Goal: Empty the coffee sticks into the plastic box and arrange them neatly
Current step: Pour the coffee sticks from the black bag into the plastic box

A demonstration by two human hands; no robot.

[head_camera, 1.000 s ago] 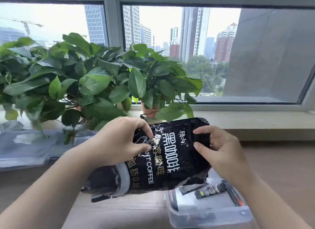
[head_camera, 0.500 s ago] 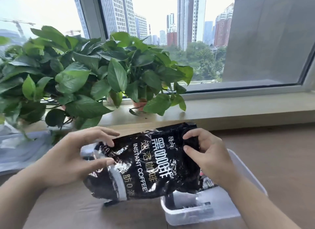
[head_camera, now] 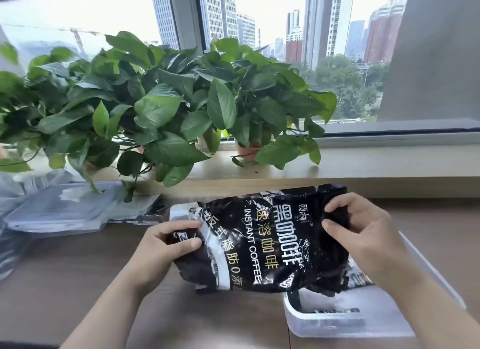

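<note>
We are holding the coffee bag (head_camera: 259, 242) just above the plastic box (head_camera: 324, 325), long axis lying left to right, right end hanging over the box. Our left hand (head_camera: 158, 247) is pinching the end off the box; our right hand (head_camera: 363, 234) is clutching the end above it.

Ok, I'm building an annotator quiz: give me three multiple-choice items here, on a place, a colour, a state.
1. Where is the plastic box relative to the coffee bag? A on top of it; B below its right end; C inside it.
2. Bag's main colour? A black; B red; C green.
3. The left hand is: A open and idle; B pinching the bag; C curled, holding nothing.
Key: B, its wall shows under the bag; A, black foil, white lettering; B, thumb and fingers pinch its left end.
</note>
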